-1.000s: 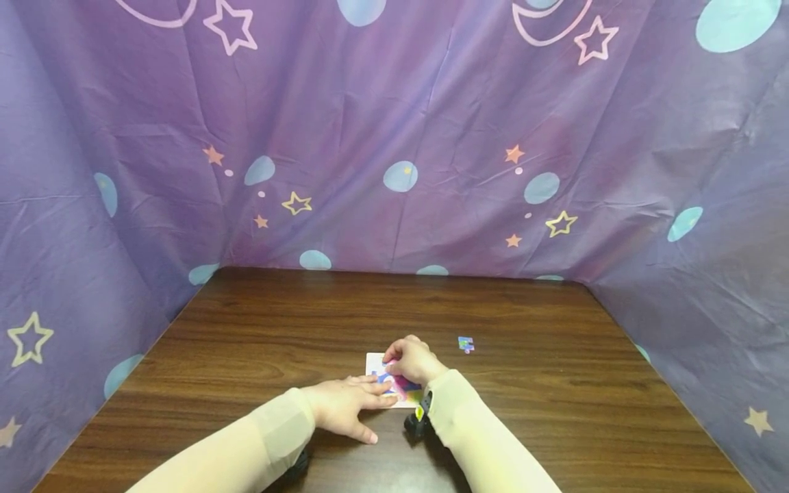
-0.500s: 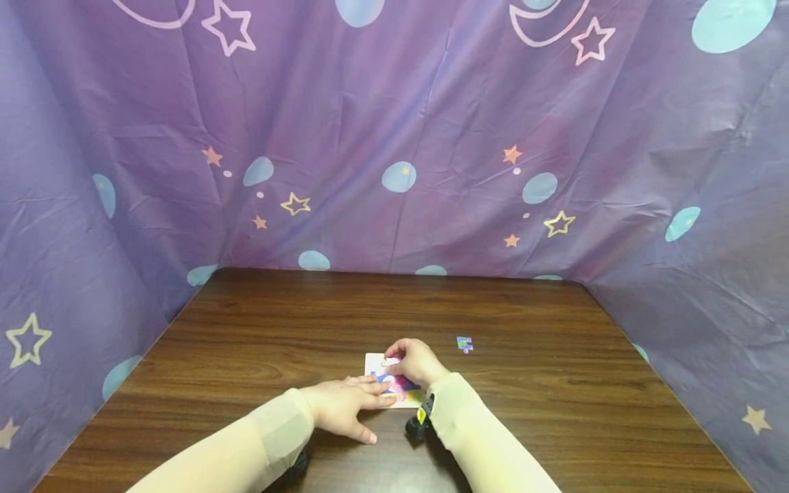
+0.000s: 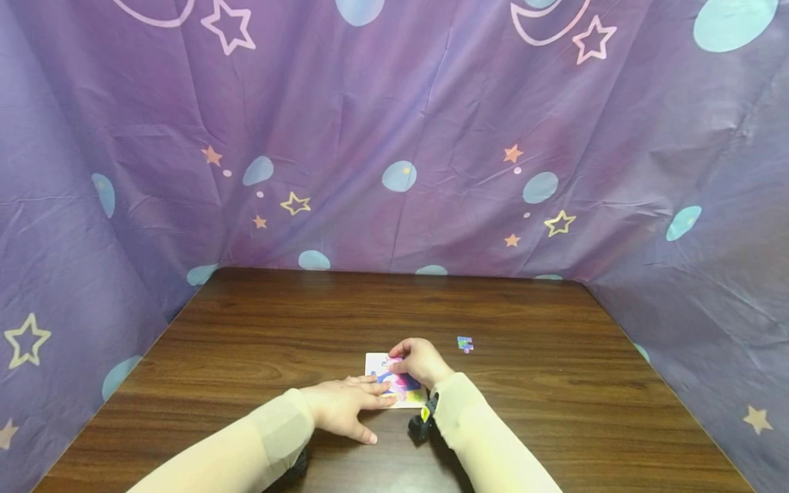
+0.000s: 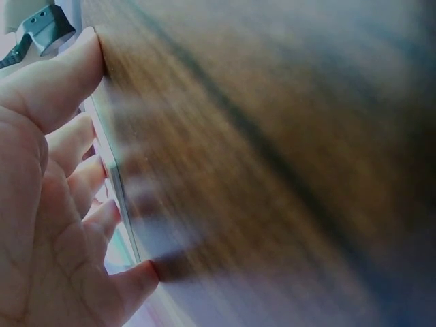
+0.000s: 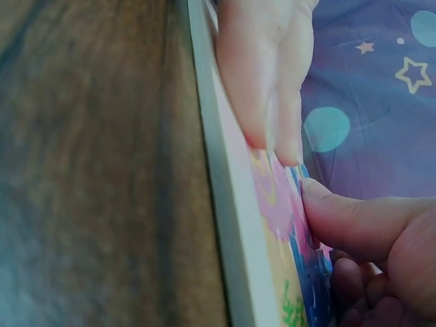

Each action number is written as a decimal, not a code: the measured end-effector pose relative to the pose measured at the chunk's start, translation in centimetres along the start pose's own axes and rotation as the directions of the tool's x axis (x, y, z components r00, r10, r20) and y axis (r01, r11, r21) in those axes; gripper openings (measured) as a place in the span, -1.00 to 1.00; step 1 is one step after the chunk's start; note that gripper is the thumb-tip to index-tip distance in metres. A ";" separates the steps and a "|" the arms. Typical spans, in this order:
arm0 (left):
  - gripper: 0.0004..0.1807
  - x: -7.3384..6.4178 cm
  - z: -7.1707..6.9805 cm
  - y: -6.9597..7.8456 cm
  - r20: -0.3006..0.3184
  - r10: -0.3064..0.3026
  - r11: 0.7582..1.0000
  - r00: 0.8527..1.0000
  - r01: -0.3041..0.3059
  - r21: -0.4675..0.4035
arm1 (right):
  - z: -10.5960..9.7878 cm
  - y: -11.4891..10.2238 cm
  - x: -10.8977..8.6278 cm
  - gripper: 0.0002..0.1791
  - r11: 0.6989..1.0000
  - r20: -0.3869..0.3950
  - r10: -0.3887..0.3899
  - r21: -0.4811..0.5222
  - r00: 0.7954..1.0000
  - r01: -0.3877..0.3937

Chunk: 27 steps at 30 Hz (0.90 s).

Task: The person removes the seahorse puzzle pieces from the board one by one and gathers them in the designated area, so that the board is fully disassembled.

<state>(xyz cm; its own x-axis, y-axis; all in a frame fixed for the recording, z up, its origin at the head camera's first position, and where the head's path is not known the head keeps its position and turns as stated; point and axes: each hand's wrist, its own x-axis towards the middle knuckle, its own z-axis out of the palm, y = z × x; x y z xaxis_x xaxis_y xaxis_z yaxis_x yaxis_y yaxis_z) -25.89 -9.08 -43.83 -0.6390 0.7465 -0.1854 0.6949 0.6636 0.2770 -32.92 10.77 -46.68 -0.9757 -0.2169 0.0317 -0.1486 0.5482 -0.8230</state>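
Observation:
A small jigsaw puzzle (image 3: 372, 361) with a white border and a pink, blue and yellow picture lies on the table. My left hand (image 3: 348, 407) holds it steady from the left, fingers spread straight across the picture and thumb out on the wood. In the left wrist view those fingertips (image 4: 143, 272) line the board's edge. At the upper right of the picture, my right hand (image 3: 420, 363) pinches a puzzle piece (image 5: 323, 266) between thumb and curled fingers. That piece sits slightly proud of the board and is mostly hidden by the fingers.
One loose puzzle piece (image 3: 465, 344), blue and green, lies on the dark wooden table (image 3: 296, 322) to the right, beyond the right hand. A purple curtain (image 3: 345, 123) with stars and moons hangs behind and at both sides.
My right hand has shifted slightly to the right over the board, baring a little more of the picture. The left hand and the loose piece stay where they were.

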 end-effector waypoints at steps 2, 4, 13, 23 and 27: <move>-0.22 0.0 0.0 0.0 0.003 -0.004 1.000 1.000 0.004 -0.004 | 0.0 0.1 0.1 -0.78 1.000 0.002 0.005 -0.002 1.000 -0.005; -0.23 0.0 -0.1 0.1 0.003 -0.006 1.000 1.000 0.006 -0.004 | 0.0 0.2 0.2 -0.79 1.000 0.005 0.009 -0.007 1.000 -0.009; -0.22 -0.1 -0.2 0.1 0.006 -0.012 1.000 1.000 0.012 0.005 | 0.1 0.5 0.3 -0.76 1.000 -0.013 0.014 -0.020 1.000 -0.014; -0.22 0.0 -0.1 -0.1 0.001 -0.008 1.000 1.000 0.008 0.017 | 0.1 0.5 0.4 -0.73 1.000 -0.026 0.003 0.005 1.000 -0.003; -0.23 0.0 -0.1 0.0 -0.001 -0.008 1.000 1.000 0.008 0.021 | 0.1 0.4 0.3 -0.72 1.000 -0.029 0.015 -0.004 0.999 -0.015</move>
<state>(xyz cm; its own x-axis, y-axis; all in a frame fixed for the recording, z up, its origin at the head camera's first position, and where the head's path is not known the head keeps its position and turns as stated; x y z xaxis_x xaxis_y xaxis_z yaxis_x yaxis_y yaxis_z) -25.91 -9.13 -43.72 -0.6450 0.7410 -0.1868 0.6964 0.6706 0.2555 -33.25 10.88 -47.07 -0.9821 -0.1851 0.0361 -0.1347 0.5543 -0.8213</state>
